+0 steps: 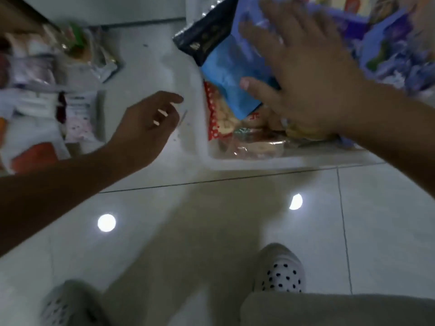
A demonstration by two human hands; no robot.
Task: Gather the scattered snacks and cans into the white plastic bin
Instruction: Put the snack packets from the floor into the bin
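Observation:
The white plastic bin (202, 147) sits on the floor at upper right and holds several snack packets. Among them are a blue packet (226, 74), a dark packet (207, 36), a red dotted packet (211, 123) and purple packets (388, 43). My right hand (303, 74) is spread flat over the bin with straight fingers, its thumb lying on the blue packet. My left hand (146, 123) hovers just left of the bin's rim, fingers loosely curled and holding nothing. More snack packets lie scattered on the floor at left: a green and brown one (77, 43) and white and pink ones (77, 114).
An orange packet (35, 156) lies at the far left edge. Glossy pale floor tiles (188, 220) with light reflections fill the foreground. My two feet in dotted slippers (280, 271) are at the bottom. A dark furniture edge (21, 10) runs across the top left corner.

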